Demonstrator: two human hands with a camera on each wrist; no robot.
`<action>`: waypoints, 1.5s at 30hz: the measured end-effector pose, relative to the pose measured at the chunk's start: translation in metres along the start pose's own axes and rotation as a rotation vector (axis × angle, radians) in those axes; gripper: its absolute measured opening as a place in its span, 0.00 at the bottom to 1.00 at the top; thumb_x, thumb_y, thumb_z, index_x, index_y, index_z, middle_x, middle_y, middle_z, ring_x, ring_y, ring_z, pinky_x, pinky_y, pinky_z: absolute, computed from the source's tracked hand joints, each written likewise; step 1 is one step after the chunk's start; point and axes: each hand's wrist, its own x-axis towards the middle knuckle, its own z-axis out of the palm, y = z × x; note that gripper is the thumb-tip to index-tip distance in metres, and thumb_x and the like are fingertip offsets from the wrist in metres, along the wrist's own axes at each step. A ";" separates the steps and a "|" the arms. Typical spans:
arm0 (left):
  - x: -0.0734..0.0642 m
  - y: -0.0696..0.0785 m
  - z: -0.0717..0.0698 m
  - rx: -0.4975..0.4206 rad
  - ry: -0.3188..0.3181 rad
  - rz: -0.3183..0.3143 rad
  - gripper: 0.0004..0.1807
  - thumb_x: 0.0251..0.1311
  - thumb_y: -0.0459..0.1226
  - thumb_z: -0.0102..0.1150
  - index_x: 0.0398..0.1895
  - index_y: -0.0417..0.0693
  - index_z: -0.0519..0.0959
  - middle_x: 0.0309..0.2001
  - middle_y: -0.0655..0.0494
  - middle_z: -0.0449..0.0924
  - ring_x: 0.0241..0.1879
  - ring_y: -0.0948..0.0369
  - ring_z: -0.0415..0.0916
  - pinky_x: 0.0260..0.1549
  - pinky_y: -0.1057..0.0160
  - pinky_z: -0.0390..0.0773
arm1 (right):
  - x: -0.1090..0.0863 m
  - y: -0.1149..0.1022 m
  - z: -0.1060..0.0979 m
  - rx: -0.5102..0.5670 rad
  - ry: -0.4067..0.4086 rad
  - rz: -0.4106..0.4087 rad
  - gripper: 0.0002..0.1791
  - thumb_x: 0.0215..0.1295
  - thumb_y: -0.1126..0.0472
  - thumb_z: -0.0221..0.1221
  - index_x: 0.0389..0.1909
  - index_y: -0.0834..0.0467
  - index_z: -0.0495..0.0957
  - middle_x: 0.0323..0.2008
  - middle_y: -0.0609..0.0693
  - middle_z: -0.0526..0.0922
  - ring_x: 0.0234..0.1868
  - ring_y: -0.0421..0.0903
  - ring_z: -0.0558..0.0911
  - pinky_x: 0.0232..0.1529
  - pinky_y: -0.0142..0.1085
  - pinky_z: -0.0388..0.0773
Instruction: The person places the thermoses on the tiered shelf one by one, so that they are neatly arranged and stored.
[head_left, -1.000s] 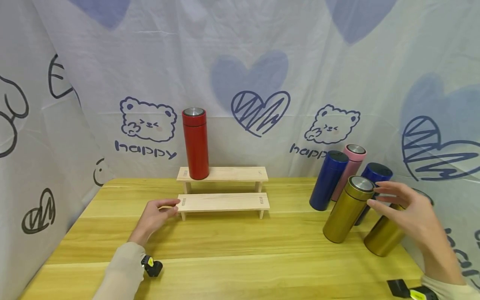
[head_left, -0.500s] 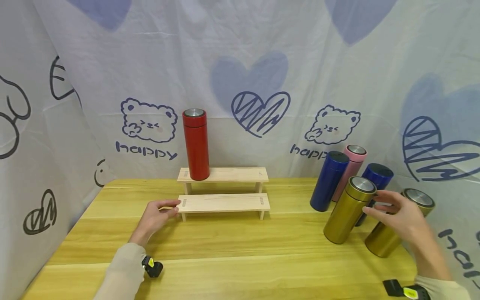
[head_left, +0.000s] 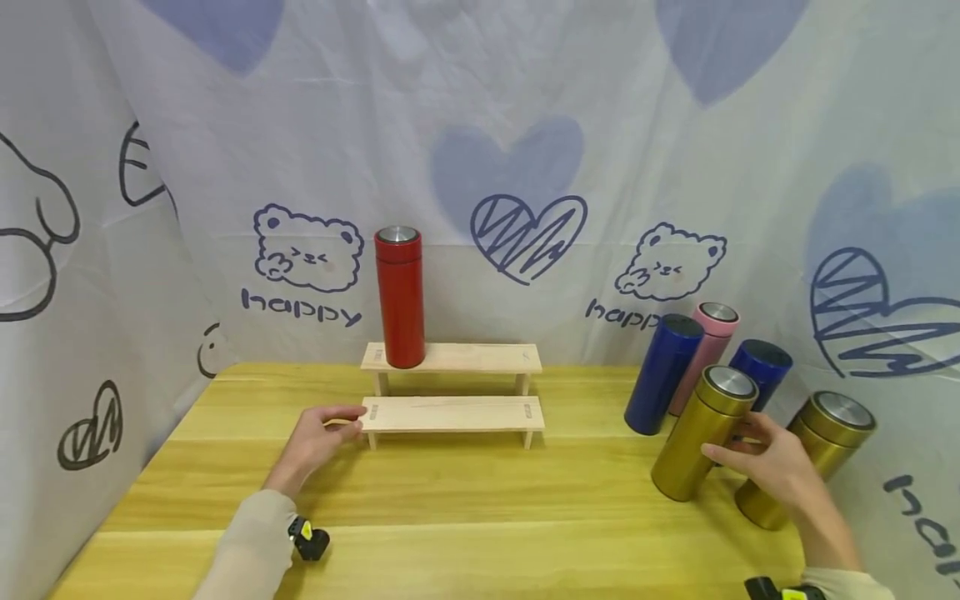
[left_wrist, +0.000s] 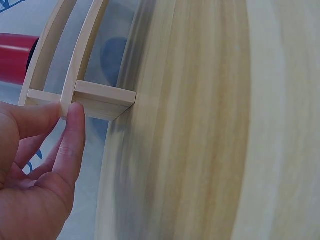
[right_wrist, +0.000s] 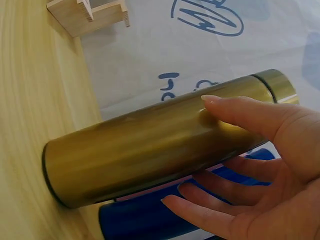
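In the head view my left hand (head_left: 321,440) is at the left end of a two-tier wooden stand (head_left: 453,414). The left wrist view shows thumb and finger pinching the end of its lower plank (left_wrist: 75,75). A red thermos bottle (head_left: 401,300) stands upright on the upper tier's left end. On the right, my right hand (head_left: 776,462) is around the nearer gold thermos bottle (head_left: 693,442), which stands on the table. In the right wrist view the thumb lies over the gold bottle's near side, and the other fingers extend loosely along its far side, not closed on it.
Behind the gold bottle stand two blue bottles (head_left: 663,375) and a pink bottle (head_left: 708,350), close together. Another gold bottle (head_left: 821,442) stands right beside my right hand. A printed cloth (head_left: 480,100) hangs behind and beside the wooden table (head_left: 450,517).
My right hand has moved left and down, from near the gold bottle's cap to around its body. My left hand stays at the stand. The view has tilted slightly upward.
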 end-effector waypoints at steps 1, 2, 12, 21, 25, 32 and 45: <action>0.000 0.000 0.001 0.001 0.000 -0.001 0.18 0.71 0.32 0.59 0.63 0.38 0.81 0.65 0.35 0.79 0.48 0.55 0.87 0.48 0.66 0.82 | 0.001 0.001 0.001 0.007 -0.004 0.002 0.55 0.66 0.42 0.68 0.77 0.73 0.51 0.69 0.76 0.68 0.66 0.72 0.75 0.53 0.48 0.84; 0.000 -0.001 0.001 0.001 0.002 -0.001 0.18 0.71 0.32 0.60 0.62 0.38 0.81 0.64 0.36 0.79 0.48 0.55 0.87 0.48 0.66 0.82 | 0.002 0.003 0.003 0.009 -0.006 0.002 0.55 0.66 0.42 0.68 0.77 0.73 0.52 0.69 0.77 0.68 0.66 0.72 0.75 0.53 0.47 0.83; 0.003 0.001 0.005 0.010 0.006 0.009 0.18 0.72 0.32 0.59 0.62 0.39 0.81 0.64 0.37 0.80 0.47 0.56 0.87 0.53 0.59 0.83 | 0.002 0.014 0.011 0.017 -0.008 0.006 0.54 0.64 0.42 0.69 0.75 0.72 0.54 0.68 0.77 0.68 0.65 0.73 0.75 0.47 0.37 0.82; 0.002 0.001 0.004 -0.001 0.005 0.012 0.18 0.71 0.31 0.59 0.62 0.37 0.81 0.63 0.35 0.80 0.47 0.55 0.87 0.47 0.67 0.83 | 0.003 0.022 0.021 0.058 -0.003 -0.030 0.48 0.64 0.46 0.70 0.72 0.71 0.58 0.65 0.76 0.72 0.61 0.68 0.80 0.40 0.29 0.80; 0.002 0.000 0.003 -0.004 0.007 0.011 0.18 0.71 0.31 0.60 0.61 0.37 0.81 0.63 0.35 0.80 0.47 0.55 0.87 0.47 0.66 0.83 | 0.005 0.024 0.026 0.090 -0.011 -0.032 0.50 0.65 0.47 0.70 0.75 0.70 0.56 0.67 0.77 0.71 0.62 0.68 0.79 0.41 0.27 0.80; 0.002 0.000 0.002 0.008 0.014 0.017 0.18 0.71 0.31 0.59 0.61 0.37 0.82 0.62 0.35 0.81 0.47 0.54 0.87 0.49 0.64 0.84 | 0.008 0.021 0.031 0.108 -0.011 -0.017 0.54 0.64 0.47 0.70 0.78 0.70 0.52 0.71 0.78 0.66 0.67 0.72 0.75 0.43 0.25 0.77; 0.000 0.000 0.001 0.008 0.021 0.005 0.17 0.71 0.31 0.60 0.61 0.38 0.82 0.63 0.36 0.80 0.47 0.55 0.87 0.49 0.63 0.84 | 0.013 0.015 0.033 0.068 0.036 -0.026 0.55 0.61 0.44 0.72 0.77 0.68 0.56 0.70 0.76 0.68 0.66 0.71 0.76 0.46 0.30 0.80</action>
